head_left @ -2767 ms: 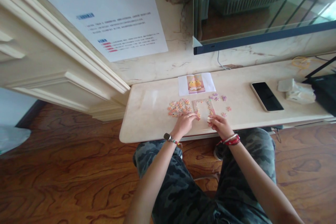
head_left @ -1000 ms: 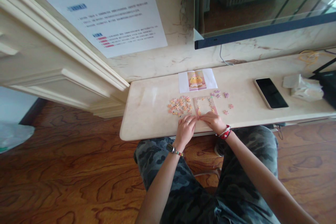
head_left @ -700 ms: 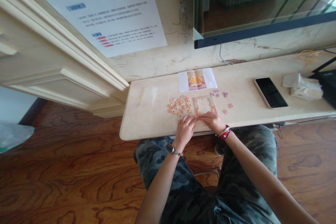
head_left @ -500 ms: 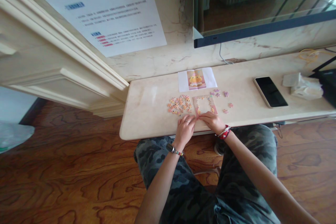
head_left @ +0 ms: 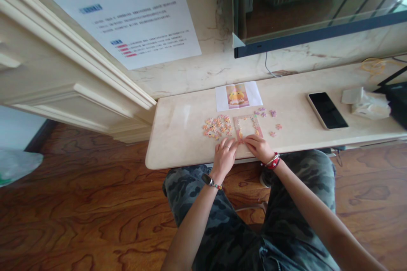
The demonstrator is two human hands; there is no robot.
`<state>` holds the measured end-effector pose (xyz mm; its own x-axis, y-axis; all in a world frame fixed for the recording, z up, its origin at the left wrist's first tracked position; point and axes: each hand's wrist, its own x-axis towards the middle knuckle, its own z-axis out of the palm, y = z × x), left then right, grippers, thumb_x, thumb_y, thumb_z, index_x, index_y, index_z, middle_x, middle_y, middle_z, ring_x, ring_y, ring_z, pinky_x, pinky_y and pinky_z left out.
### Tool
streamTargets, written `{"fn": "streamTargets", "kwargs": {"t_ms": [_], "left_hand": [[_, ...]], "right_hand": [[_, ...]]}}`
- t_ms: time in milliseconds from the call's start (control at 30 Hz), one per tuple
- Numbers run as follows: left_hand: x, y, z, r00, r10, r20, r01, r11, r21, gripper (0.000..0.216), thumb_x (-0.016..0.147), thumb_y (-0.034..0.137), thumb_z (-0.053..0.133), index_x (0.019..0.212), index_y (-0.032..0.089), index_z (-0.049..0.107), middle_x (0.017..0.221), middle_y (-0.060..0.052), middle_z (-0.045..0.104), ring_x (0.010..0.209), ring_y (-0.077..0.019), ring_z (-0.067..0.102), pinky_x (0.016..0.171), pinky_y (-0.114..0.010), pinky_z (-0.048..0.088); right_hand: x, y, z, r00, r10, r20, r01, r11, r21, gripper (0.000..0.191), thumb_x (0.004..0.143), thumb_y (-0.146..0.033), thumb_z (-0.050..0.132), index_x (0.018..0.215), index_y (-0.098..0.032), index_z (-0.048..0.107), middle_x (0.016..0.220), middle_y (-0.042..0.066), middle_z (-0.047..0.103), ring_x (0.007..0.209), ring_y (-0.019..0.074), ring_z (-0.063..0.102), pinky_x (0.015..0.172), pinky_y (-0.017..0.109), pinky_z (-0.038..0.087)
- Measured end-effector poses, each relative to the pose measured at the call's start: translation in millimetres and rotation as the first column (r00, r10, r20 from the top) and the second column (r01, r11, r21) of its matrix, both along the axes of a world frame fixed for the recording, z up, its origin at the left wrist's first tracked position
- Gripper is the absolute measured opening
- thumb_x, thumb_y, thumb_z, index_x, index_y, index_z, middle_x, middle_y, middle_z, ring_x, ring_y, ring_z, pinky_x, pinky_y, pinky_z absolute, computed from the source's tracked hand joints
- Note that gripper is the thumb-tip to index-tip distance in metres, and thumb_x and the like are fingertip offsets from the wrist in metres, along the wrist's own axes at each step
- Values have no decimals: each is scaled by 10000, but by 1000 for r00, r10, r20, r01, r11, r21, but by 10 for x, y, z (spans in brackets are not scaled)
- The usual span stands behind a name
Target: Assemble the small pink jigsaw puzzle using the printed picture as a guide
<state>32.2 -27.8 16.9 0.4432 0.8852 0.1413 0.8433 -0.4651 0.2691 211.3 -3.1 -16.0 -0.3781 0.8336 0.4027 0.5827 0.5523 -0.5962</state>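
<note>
A jigsaw puzzle (head_left: 258, 128) lies on the ledge as a joined square border of pink and yellow pieces, its middle bare. Both hands meet at its near edge, covering part of it. My left hand (head_left: 225, 152) is at the near left corner, fingers bent and closed on the border. From the right, my right hand (head_left: 259, 147) presses closed fingertips on the same edge, almost touching the left. Exactly which piece lies under the fingertips is hidden. Left of the border is a pile of loose jigsaw pieces (head_left: 218, 127). Purple pieces (head_left: 262, 112) and pink pieces (head_left: 279, 127) lie to the right.
A paper with a printed yellow picture (head_left: 237, 95) lies behind the puzzle on the pale ledge (head_left: 178, 135). Farther right are a phone (head_left: 327, 111), a pack of tissues (head_left: 370, 103) and a black device (head_left: 396, 99). A screen (head_left: 311, 12) hangs above.
Both hands stay at the near edge of the border. The right fingers have shifted very slightly; the pieces, paper and phone lie as before.
</note>
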Motion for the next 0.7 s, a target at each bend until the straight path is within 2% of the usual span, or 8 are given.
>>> {"fn": "streamTargets", "kwargs": {"t_ms": [300,533,700], "left_hand": [[29,51,43,997,10,83,-13,1000,29,383,799,126,411,1161,245,456,1186,-52,491,1155,-210,354,905,-391,354],[88,183,19,988,112,104,-118,992,51,220,801,264,464,985,291,582,1200,-13,486,1139,-237,353,918,-446,323],[104,200,3,985,147,88,-150,988,33,195,802,312,455,916,310,614,1221,26,474,1153,-243,329,926,-456,302]], "right_hand": [[-32,-22,20,998,-28,48,26,999,40,261,823,-228,402,1003,-208,589,926,82,563,859,162,531,780,305,463],[-71,115,-23,992,-51,116,54,998,-18,238,806,-295,451,943,-203,622,899,76,559,743,141,532,697,280,472],[-64,132,-23,992,-53,114,58,997,-44,218,802,-299,461,874,-208,645,880,67,566,717,130,533,682,273,467]]}}
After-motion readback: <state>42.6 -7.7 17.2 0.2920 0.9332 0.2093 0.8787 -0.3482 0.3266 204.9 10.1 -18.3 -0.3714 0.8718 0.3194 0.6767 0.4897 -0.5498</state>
